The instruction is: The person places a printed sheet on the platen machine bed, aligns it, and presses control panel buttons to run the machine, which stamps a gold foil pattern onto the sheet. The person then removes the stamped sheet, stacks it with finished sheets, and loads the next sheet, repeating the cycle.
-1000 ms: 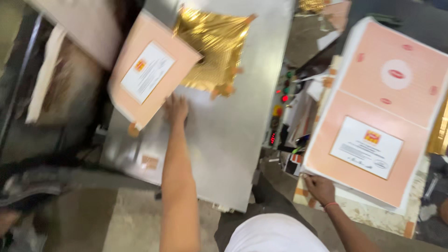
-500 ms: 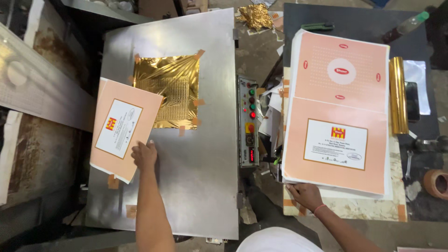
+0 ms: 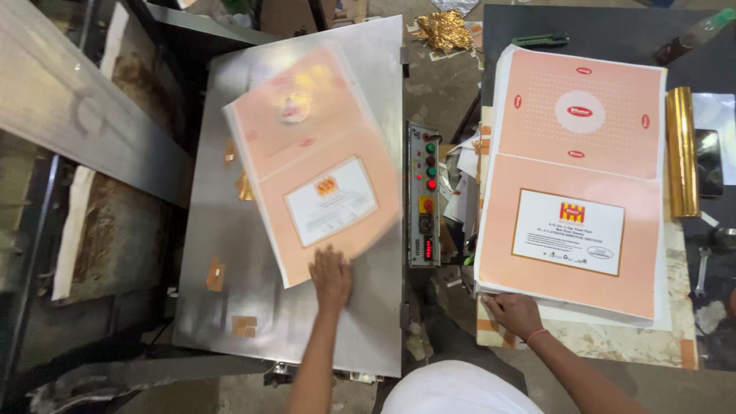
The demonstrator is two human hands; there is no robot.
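1. The left hand [image 3: 330,277] lies flat on the near edge of a peach printed sheet [image 3: 314,161], which is blurred and spread over a steel machine bed [image 3: 307,330].
2. The right hand [image 3: 512,313] grips the near corner of a stack of peach sheets [image 3: 571,176] on the table [image 3: 613,345].
3. A control panel [image 3: 424,195] with coloured buttons stands between bed and stack.
4. A gold foil roll [image 3: 681,149] lies just right of the stack.

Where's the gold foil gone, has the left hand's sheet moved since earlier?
Yes. The sheet slid right across the metal plate, from its left edge toward the control panel.
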